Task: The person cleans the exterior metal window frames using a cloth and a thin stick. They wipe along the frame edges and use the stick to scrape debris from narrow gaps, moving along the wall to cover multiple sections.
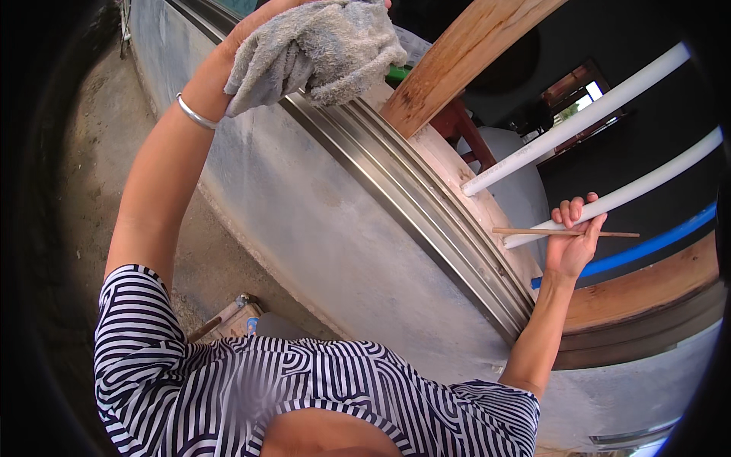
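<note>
At the top of the view, my left hand point(274, 8) is mostly hidden behind a crumpled grey towelling cloth point(325, 54) that it holds. The cloth hangs over the metal window track point(400, 177). At the right, my right hand point(574, 240) grips the nearer white plastic pipe point(639, 191), its fingers curled around the lower part. A thin wooden stick point(525, 231) lies across that pipe, pinned under the thumb of the same hand. The pipe's lower end meets the sill just inside the track.
A second white pipe point(577, 120), a wooden post point(457, 63) and a blue pipe point(645, 243) cross the window opening. Below the track is a grey wall point(320, 200). A wooden object point(234, 323) stands on the ground point(108, 148). Inside is a reddish wooden frame point(471, 134).
</note>
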